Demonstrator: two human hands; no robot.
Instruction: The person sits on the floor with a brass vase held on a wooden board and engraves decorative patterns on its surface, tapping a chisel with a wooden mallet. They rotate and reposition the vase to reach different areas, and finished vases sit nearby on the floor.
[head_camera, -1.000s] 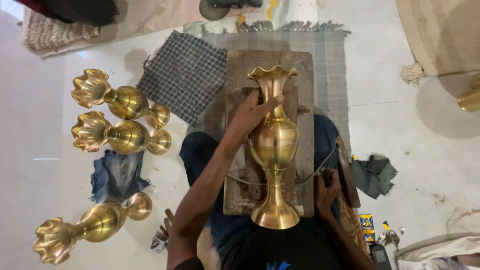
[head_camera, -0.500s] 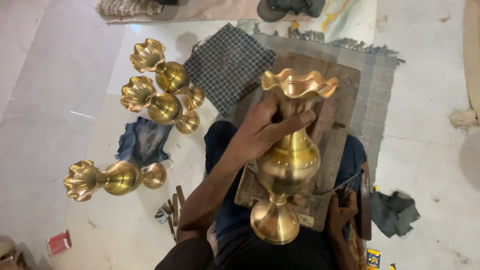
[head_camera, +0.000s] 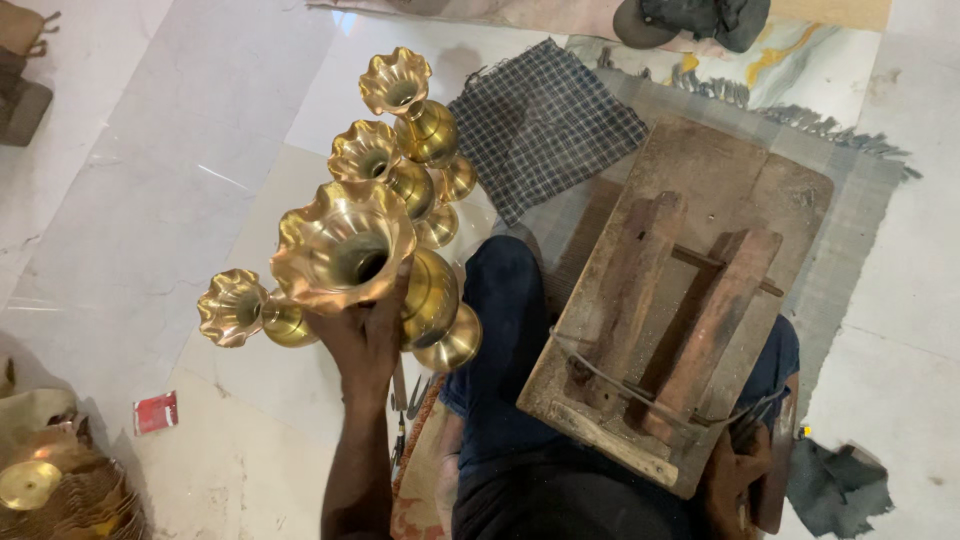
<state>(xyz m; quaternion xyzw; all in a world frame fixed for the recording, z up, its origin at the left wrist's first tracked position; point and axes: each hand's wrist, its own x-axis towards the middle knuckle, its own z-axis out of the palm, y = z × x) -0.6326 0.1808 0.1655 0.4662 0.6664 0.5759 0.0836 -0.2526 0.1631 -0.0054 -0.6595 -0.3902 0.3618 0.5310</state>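
My left hand (head_camera: 370, 335) grips a tall brass vase (head_camera: 345, 245) by its neck, just under the flared, scalloped mouth. The vase is held out to the left, above the floor, mouth toward me and foot (head_camera: 450, 340) pointing away. A worn wooden board (head_camera: 690, 270) with two raised blocks and a wire lies across my lap. My right hand (head_camera: 730, 470) curls around its near right corner. Three more brass vases lie on the floor beyond the held one: one far (head_camera: 410, 100), one in the middle (head_camera: 380, 165), one on the left (head_camera: 240, 310).
A checked cloth (head_camera: 545, 120) lies on the floor ahead, by a fringed grey rug (head_camera: 870, 200). Small metal tools (head_camera: 400, 420) lie by my left knee. Around me are a red packet (head_camera: 155, 412), brass pieces (head_camera: 40, 485) at the lower left, and a dark rag (head_camera: 840, 485) at the lower right.
My left hand has lifted the vase off the wooden board and swung it left, over the vases on the floor. The board is now bare. My view has shifted left.
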